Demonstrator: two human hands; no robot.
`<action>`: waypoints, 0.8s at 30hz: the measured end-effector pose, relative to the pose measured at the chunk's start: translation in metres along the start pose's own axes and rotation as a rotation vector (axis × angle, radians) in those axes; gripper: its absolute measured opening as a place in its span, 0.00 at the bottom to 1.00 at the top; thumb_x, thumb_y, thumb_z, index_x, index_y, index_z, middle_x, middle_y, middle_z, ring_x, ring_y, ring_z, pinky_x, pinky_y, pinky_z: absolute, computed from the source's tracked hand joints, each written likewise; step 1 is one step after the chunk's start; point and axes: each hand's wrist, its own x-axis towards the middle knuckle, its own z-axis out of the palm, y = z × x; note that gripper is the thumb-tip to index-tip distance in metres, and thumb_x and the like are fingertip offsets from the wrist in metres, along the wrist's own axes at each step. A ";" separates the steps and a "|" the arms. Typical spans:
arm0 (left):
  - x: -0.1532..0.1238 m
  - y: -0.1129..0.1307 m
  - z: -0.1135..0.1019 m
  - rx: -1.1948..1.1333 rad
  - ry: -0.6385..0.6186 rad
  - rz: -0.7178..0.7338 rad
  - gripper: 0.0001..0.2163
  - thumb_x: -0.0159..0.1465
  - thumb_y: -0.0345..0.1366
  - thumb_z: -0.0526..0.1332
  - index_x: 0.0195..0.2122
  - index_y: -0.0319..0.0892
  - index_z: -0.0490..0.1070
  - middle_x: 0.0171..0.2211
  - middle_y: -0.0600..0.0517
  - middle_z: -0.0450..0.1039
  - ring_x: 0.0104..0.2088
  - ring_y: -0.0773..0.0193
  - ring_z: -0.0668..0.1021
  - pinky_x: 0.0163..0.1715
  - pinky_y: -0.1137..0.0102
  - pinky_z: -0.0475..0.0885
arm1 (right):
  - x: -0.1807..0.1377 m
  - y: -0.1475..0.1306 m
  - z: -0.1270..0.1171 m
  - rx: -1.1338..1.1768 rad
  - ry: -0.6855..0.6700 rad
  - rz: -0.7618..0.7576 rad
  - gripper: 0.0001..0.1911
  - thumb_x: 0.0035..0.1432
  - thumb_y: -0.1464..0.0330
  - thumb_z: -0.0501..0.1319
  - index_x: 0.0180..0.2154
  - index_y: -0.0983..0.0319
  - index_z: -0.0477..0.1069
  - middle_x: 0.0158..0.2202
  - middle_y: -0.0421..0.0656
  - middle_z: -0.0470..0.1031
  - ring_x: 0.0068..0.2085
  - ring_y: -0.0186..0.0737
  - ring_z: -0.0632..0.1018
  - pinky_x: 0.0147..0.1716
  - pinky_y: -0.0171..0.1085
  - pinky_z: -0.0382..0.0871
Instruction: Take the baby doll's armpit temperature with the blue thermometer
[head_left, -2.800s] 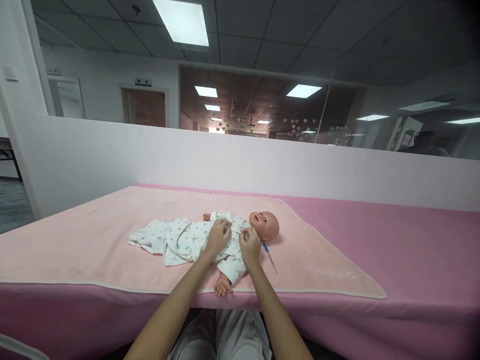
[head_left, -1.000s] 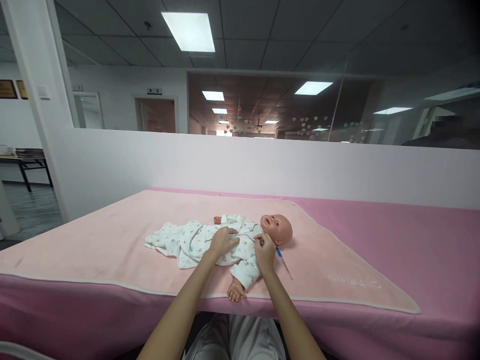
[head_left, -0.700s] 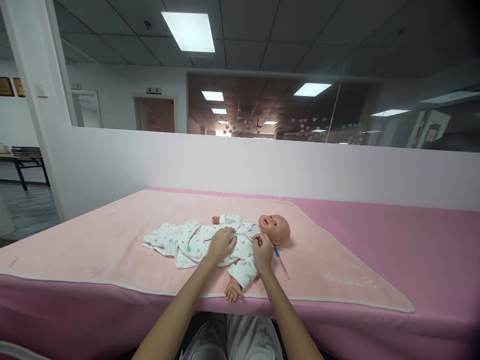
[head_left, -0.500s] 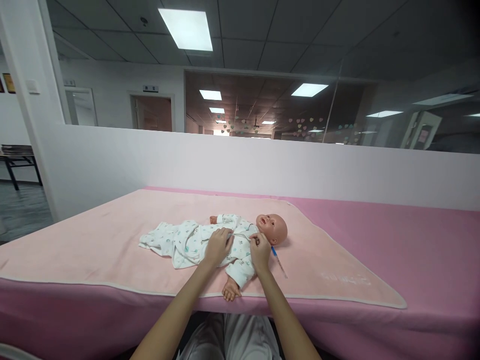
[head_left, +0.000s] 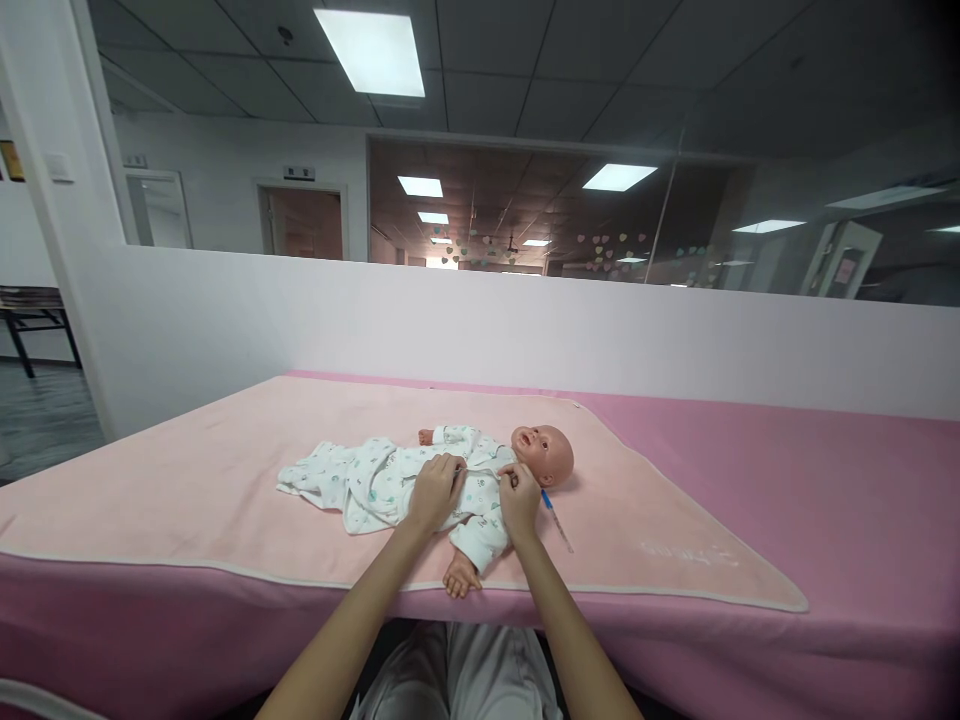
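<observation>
A baby doll [head_left: 546, 452] lies on its back on a light pink blanket [head_left: 225, 470], head to the right. It wears a white patterned sleepsuit [head_left: 360, 480]. My left hand [head_left: 435, 490] rests on the doll's chest with its fingers curled on the fabric. My right hand [head_left: 519, 498] pinches the sleepsuit at the collar, just below the doll's chin. A blue-tipped thermometer [head_left: 555, 518] lies on the blanket right beside my right hand.
The blanket covers a pink padded table [head_left: 825, 480] that runs along a low white partition wall [head_left: 525, 330]. Glass panels stand above the wall. My legs in light trousers [head_left: 457, 670] show under the table's front edge.
My hands have stayed on the doll's chest and collar, with only small finger shifts. The view has swung slightly, so the doll sits a little further left in frame.
</observation>
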 end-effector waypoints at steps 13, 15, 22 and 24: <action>-0.011 -0.027 -0.030 0.044 -0.011 -0.103 0.06 0.56 0.33 0.52 0.32 0.43 0.66 0.33 0.52 0.69 0.36 0.62 0.69 0.38 0.66 0.62 | 0.002 0.001 0.000 0.004 0.007 -0.011 0.08 0.44 0.73 0.49 0.22 0.63 0.66 0.25 0.40 0.68 0.28 0.35 0.67 0.30 0.32 0.58; -0.014 -0.032 -0.031 0.027 0.002 -0.139 0.06 0.56 0.33 0.51 0.30 0.44 0.66 0.32 0.53 0.69 0.34 0.63 0.69 0.37 0.67 0.62 | 0.002 0.002 0.001 -0.001 0.007 -0.004 0.08 0.44 0.73 0.49 0.22 0.62 0.66 0.26 0.40 0.68 0.28 0.34 0.68 0.31 0.32 0.58; -0.017 -0.026 -0.030 0.027 0.042 -0.082 0.06 0.58 0.32 0.50 0.31 0.43 0.65 0.33 0.52 0.68 0.34 0.64 0.68 0.36 0.68 0.62 | 0.002 0.002 0.001 0.001 0.015 0.002 0.08 0.44 0.73 0.49 0.22 0.62 0.66 0.25 0.39 0.68 0.28 0.34 0.67 0.30 0.32 0.57; -0.017 -0.026 -0.030 0.024 0.039 -0.072 0.06 0.57 0.30 0.50 0.31 0.43 0.65 0.33 0.53 0.67 0.35 0.64 0.68 0.36 0.68 0.62 | 0.002 0.002 0.001 -0.003 0.017 0.003 0.08 0.44 0.73 0.49 0.22 0.62 0.66 0.25 0.39 0.68 0.28 0.34 0.67 0.30 0.32 0.57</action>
